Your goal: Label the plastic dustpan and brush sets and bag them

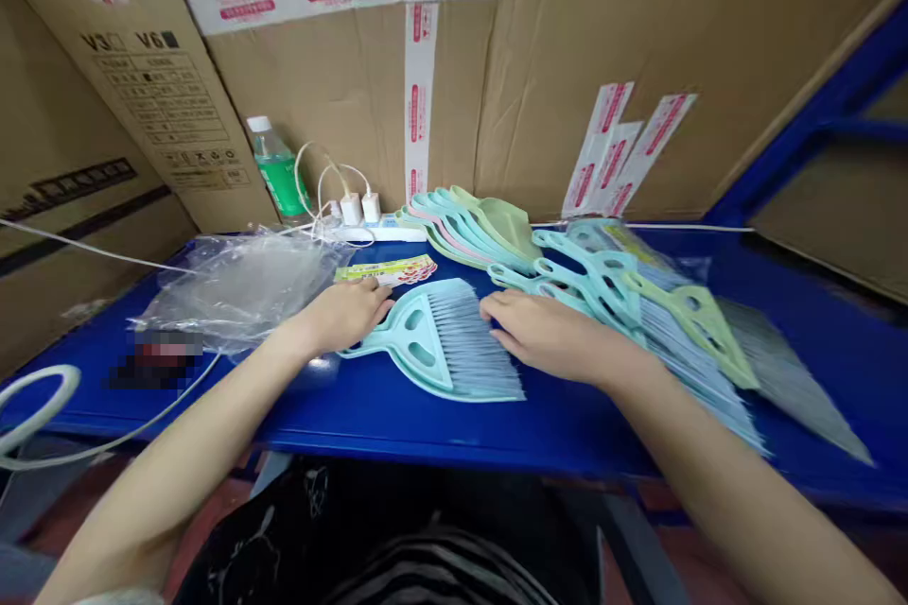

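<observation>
A light-blue brush (420,340) lies on a matching dustpan (408,301) at the middle of the blue table, grey-blue bristles to the right. My left hand (349,312) is at the upper left of the set, by the handle, fingers bent; what it grips, if anything, is hidden. My right hand (529,326) is beside the bristle tips, fingers curled, with its grip hard to make out. Behind my left fingers lies a yellow-green printed card (375,271). Several dustpans (489,232) are stacked behind. Several brushes (691,317) lie in a pile at the right, partly behind my right hand.
Clear plastic bags (241,288) lie at the left. A green bottle (279,172) and a white power strip (375,230) with plugged-in chargers stand at the back. A white cable (163,421) crosses the left front. Cardboard boxes (340,57) wall the table's rear.
</observation>
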The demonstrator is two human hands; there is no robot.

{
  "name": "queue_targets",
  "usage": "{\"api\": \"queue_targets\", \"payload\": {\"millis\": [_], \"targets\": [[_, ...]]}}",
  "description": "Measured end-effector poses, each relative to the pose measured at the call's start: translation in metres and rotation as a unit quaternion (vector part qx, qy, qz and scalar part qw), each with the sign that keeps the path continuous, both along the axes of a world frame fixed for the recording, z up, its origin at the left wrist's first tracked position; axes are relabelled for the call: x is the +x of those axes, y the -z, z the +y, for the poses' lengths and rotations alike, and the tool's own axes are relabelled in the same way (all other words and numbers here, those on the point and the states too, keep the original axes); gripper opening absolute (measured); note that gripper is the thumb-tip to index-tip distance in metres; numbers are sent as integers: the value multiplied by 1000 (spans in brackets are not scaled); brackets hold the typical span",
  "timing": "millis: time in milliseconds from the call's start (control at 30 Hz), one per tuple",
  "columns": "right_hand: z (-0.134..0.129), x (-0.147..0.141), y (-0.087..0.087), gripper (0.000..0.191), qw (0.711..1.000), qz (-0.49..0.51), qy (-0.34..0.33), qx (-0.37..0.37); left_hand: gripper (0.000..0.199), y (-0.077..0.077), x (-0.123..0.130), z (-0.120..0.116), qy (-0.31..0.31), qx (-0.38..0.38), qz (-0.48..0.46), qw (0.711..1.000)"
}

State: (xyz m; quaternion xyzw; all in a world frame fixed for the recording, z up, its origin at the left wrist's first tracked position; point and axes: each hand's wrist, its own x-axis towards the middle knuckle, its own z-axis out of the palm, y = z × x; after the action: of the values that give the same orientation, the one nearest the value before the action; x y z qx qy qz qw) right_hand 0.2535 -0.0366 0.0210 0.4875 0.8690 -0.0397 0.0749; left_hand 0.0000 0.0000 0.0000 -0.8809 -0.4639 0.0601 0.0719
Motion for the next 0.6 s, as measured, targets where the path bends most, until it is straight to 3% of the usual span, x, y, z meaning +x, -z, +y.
{"api": "queue_targets", "payload": {"millis": [300,600], "targets": [[-3,2,-2,17,1000,7,1,17,43,-14,10,-10,-23,-27,27,999],[-1,3,1,16,1000,13,-8,27,43,-13,9,-9,-10,-17,43,999]]}}
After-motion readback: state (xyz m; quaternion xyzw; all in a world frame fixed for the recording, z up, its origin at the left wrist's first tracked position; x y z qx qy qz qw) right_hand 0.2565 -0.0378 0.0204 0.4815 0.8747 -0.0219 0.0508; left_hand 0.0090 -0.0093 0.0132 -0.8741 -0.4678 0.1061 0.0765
